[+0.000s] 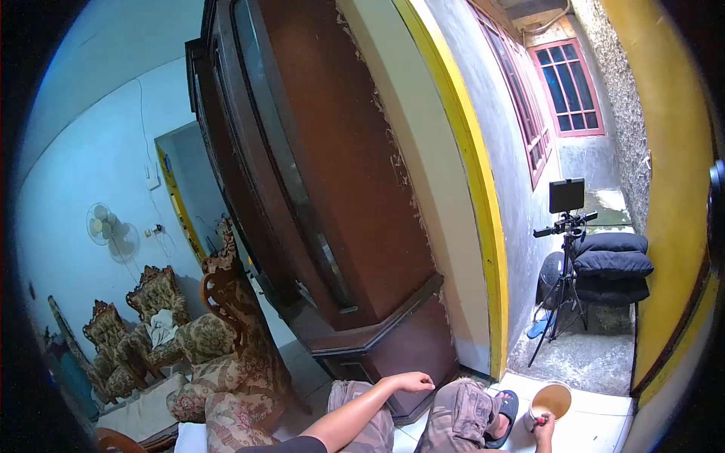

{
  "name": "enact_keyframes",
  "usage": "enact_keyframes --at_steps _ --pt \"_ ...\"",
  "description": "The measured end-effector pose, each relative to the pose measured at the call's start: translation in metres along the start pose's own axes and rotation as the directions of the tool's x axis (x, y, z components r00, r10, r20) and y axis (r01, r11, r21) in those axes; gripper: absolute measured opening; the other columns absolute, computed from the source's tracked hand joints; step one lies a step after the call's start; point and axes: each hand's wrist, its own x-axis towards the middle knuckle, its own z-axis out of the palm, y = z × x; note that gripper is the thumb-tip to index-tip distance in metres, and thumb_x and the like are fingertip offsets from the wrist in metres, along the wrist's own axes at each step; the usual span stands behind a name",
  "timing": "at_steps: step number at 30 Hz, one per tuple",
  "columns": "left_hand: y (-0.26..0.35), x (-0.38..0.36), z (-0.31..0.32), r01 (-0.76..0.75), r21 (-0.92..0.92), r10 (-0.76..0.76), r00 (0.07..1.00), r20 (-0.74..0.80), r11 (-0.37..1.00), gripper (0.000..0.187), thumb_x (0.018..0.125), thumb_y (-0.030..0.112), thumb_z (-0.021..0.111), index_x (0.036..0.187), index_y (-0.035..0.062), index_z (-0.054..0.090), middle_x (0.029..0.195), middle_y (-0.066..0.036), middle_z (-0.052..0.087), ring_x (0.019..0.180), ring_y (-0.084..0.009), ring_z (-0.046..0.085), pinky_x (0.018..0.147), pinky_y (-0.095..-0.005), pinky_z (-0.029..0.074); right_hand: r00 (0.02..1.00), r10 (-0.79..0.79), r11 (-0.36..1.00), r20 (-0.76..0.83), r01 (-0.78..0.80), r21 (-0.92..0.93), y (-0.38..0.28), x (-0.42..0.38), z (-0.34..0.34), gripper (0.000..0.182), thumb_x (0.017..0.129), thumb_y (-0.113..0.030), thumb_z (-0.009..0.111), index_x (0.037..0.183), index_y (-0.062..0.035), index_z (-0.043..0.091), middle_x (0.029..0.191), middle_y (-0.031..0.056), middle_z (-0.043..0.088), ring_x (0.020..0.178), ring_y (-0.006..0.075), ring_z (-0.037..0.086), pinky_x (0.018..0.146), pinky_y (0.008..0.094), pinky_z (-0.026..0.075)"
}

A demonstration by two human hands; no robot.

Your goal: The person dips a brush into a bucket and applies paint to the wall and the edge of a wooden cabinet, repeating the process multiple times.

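My left hand (414,381) hangs loosely in front of my bent knee, fingers curled together, with nothing visible in it. At the lower right, my right hand (544,429) is closed on a small red object (539,420) at the near edge of a round, pale bucket (568,408). What the red object is cannot be made out. The bucket stands on the white tiles, and its inside looks yellowish-brown. My sandalled foot (501,423) is just left of it.
A dark wooden cabinet (340,166) rises ahead. A black tripod (565,257) with a device stands beyond the doorway, beside dark cushions (613,260) and a blue sandal (541,326). Patterned armchairs (208,340) and a wall fan (102,224) are at left. A yellow door frame (491,264) borders the passage.
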Motion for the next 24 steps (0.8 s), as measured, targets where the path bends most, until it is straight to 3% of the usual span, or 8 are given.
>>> enact_keyframes --at_steps 1,3,6,12,15,17,19,24 --pt "0.006 -0.005 -0.005 0.031 -0.004 -0.031 0.999 0.015 1.0 0.043 0.09 0.04 0.054 0.112 0.0033 0.061 0.099 -0.012 0.064 0.085 -0.0195 0.058 0.078 -0.0326 0.047 0.997 0.017 0.991 0.077 -0.027 0.13 -0.003 0.002 0.001 0.023 0.078 0.006 0.055 0.098 -0.003 0.051 0.081 0.0095 0.058 0.07 0.0134 0.056 0.061 0.026 0.047" --pt "-0.003 -0.004 -0.007 0.068 -0.022 -0.067 0.997 0.036 0.997 0.043 0.089 0.039 0.055 0.109 0.0019 0.063 0.105 -0.015 0.065 0.096 -0.0247 0.06 0.086 -0.0346 0.046 0.995 0.045 0.999 0.094 -0.045 0.0 -0.008 0.004 -0.005 0.02 0.082 0.006 0.05 0.099 -0.0024 0.049 0.082 0.0098 0.059 0.068 0.0117 0.056 0.057 0.023 0.046" --pt "-0.036 -0.004 -0.004 0.017 0.058 -0.016 0.999 -0.032 0.998 0.045 0.087 0.04 0.056 0.109 0.0013 0.063 0.109 -0.018 0.063 0.102 -0.0293 0.059 0.089 -0.0368 0.045 0.958 0.238 0.874 0.162 -0.283 0.394 -0.01 0.0 -0.01 0.016 0.09 -0.004 0.037 0.102 -0.0017 0.049 0.081 0.0107 0.06 0.061 0.0137 0.055 0.05 0.0245 0.045" --pt "-0.07 -0.039 0.017 0.092 0.01 -0.091 0.993 -0.078 0.996 0.045 0.085 0.042 0.058 0.107 0.0018 0.064 0.106 -0.019 0.064 0.1 -0.0304 0.061 0.087 -0.0372 0.046 0.812 0.568 0.745 0.134 -0.577 0.336 -0.085 -0.013 -0.024 0.011 0.087 -0.02 0.044 0.091 -0.0111 0.048 0.063 0.0041 0.054 0.044 0.0132 0.047 0.032 0.0263 0.033" --pt "-0.09 -0.05 0.028 0.121 -0.015 -0.122 0.99 -0.069 0.992 0.046 0.085 0.041 0.058 0.107 0.0011 0.064 0.106 -0.018 0.065 0.099 -0.0294 0.061 0.087 -0.0366 0.047 0.717 0.653 0.659 0.242 -0.696 0.284 -0.086 -0.01 -0.024 0.005 0.083 -0.013 0.041 0.087 -0.0136 0.044 0.059 0.0063 0.053 0.039 0.0141 0.047 0.031 0.0262 0.037" --pt "-0.082 -0.057 0.027 0.146 0.001 -0.145 0.985 -0.095 0.989 0.04 0.088 0.036 0.058 0.107 0.0015 0.064 0.104 -0.015 0.066 0.096 -0.0246 0.062 0.086 -0.0343 0.047 0.636 0.739 0.493 0.221 -0.735 0.467 -0.082 -0.01 -0.018 0.005 0.082 -0.012 0.04 0.084 -0.0133 0.044 0.056 0.0062 0.052 0.038 0.0145 0.047 0.032 0.0265 0.038" --pt "-0.051 -0.068 0.013 0.169 -0.021 -0.17 0.984 -0.051 0.985 0.042 0.088 0.038 0.057 0.109 0.0024 0.063 0.104 -0.016 0.066 0.097 -0.0249 0.062 0.087 -0.0349 0.047 0.539 0.787 0.437 0.3 -0.831 0.346 -0.069 -0.002 -0.026 0.004 0.083 -0.012 0.04 0.085 -0.0136 0.042 0.055 0.0042 0.048 0.038 0.0145 0.045 0.031 0.0259 0.036" --pt "-0.027 -0.055 -0.008 0.077 0.057 -0.073 0.995 -0.068 0.995 0.044 0.088 0.04 0.056 0.109 0.0017 0.063 0.105 -0.019 0.065 0.098 -0.0298 0.061 0.088 -0.0366 0.046 0.747 0.663 0.723 0.052 -0.657 0.216 -0.079 -0.013 -0.028 0.007 0.087 -0.019 0.04 0.091 -0.0142 0.042 0.055 0.0016 0.042 0.036 0.0123 0.037 0.03 0.0264 0.026"
